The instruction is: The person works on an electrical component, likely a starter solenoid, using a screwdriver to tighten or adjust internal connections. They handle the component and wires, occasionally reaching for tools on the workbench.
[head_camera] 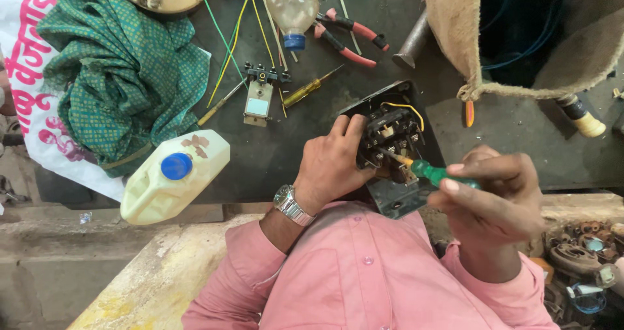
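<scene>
Your left hand (331, 164) clamps the black switch box (390, 149) steady against the surface (292, 148) so your right hand (491, 200), its grip closed on the green screwdriver (432, 172), can bear on a screw inside.

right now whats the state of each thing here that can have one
black electrical switch box: open, innards and yellow wire exposed
green-handled screwdriver: in right hand, tip in the box
left hand: gripping the box
cream plastic jug: lying down, blue cap on
clear bottle: blue cap on
red-handled pliers: handles apart
green patterned cloth: crumpled
</scene>
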